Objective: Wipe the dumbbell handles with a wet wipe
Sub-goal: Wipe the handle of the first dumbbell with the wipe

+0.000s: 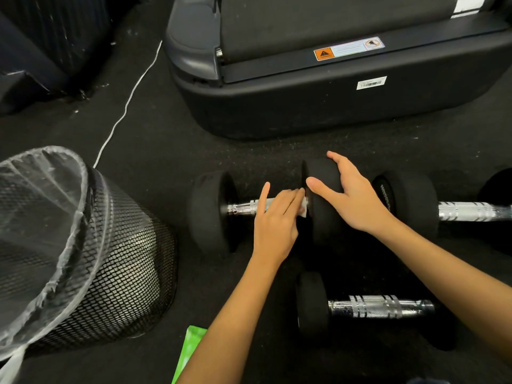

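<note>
Three dumbbells lie on the dark floor in front of the treadmill [318, 106]: one [210, 214] just before its base, a second [410, 206] further right of that, and a third [360, 306] farthest from it. One mesh waste bin [91, 259] stands left of the treadmill. One white wipe [304, 210], one green packet [191, 347], one white cable [130, 98], two hands.

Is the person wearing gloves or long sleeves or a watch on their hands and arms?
No. The left hand and the right hand are both bare, with no gloves. No rings, watch or bracelet show on either one. Both forearms are uncovered right down to the bottom edge of the picture, so no sleeves are in view.
</note>
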